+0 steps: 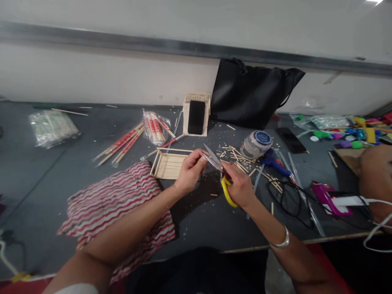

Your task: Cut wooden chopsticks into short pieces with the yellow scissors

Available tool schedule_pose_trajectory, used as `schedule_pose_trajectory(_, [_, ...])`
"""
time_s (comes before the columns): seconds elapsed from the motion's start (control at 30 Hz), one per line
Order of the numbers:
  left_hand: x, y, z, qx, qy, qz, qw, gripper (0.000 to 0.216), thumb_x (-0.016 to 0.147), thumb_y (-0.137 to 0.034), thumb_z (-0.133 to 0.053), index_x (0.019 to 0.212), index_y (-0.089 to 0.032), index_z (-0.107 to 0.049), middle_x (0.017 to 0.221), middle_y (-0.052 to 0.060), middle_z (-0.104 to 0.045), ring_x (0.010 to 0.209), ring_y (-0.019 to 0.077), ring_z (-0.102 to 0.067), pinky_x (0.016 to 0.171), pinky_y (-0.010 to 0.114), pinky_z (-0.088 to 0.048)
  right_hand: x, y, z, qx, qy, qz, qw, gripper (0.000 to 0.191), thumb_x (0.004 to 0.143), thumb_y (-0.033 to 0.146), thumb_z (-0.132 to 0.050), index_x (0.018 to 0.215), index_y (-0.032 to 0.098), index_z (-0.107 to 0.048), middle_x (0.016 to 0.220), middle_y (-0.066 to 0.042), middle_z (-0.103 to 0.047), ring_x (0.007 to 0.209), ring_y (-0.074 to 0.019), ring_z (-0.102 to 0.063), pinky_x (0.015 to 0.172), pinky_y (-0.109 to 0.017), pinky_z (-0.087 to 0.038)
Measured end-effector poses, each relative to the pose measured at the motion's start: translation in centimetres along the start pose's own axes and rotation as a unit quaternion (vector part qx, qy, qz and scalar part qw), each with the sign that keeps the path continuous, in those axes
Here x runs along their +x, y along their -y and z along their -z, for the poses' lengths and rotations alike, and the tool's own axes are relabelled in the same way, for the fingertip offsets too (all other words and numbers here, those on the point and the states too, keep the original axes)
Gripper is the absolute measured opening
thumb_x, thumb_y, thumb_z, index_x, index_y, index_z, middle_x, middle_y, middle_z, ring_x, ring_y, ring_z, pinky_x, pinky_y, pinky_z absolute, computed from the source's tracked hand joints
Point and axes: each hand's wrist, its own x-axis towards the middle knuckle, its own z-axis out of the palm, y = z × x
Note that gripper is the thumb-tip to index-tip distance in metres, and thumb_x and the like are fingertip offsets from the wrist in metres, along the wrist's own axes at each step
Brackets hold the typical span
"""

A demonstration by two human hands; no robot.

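Table edge: the dark table [199, 220] is lying closest to the person, littered with pale chips and well in front of the stick tray [170, 165].
Striped cloth: a red and white cloth [122, 204] is lying bunched just in front and to the left of the tray.
Right hand: the right hand [241, 188] is sitting to the right of the tray, fingers curling closed through the yellow handles of the scissors [218, 169].
Scissors: the blades are pointing up and left toward the tray's right end; whether they are parted is unclear.
Left hand: the left hand [190, 170] is hovering over the tray's right end, thumb and fingertips pinching tightly together against the blade; what they are pinching is too small to tell.
Cut sticks: short stick pieces [235, 157] are lying scattered to the right of the tray.
Jar: a clear jar [256, 143] is standing farther right of the tray.
Chopsticks: red-wrapped chopsticks [122, 143] are lying to the left behind the tray.
Phone: a phone [196, 117] is leaning in a wooden stand behind the tray.
Bag: a black bag [251, 96] is standing behind and right of the tray, against the wall.
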Motion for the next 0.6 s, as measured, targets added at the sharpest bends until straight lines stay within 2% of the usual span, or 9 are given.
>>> schedule_pose_trajectory(0.23, [-0.1, 0.45, -0.12, 0.009, -0.01, -0.013, 1.0, 0.043, 0.073, -0.056, -0.079, 0.07, -0.02, -0.058, 0.056, -0.007, -0.042, 0.048, 0.0067, -0.031, 0.044, 0.022, -0.025, 0.07, 0.45, 0.24, 0.007, -0.001, 0.001, 1.0, 0.046, 0.081, 0.008, -0.05, 0.123, 0.019, -0.064, 0.089, -0.006, -0.072, 0.077, -0.0203, -0.067, 0.07, -0.032, -0.056])
schedule_pose_trajectory(0.6, [-0.22, 0.39, -0.36, 0.033, -0.026, -0.033, 0.999, 0.043, 0.076, -0.058, -0.077, 0.071, -0.02, -0.057, 0.058, -0.006, -0.041, 0.051, 0.0083, -0.032, 0.046, 0.023, -0.025, -0.3, 0.37, -0.48, 0.01, -0.008, -0.017, 1.0, 0.046, 0.082, 0.01, -0.049, 0.125, 0.018, -0.063, 0.096, -0.009, -0.073, 0.083, -0.0233, -0.068, 0.073, -0.035, -0.058])
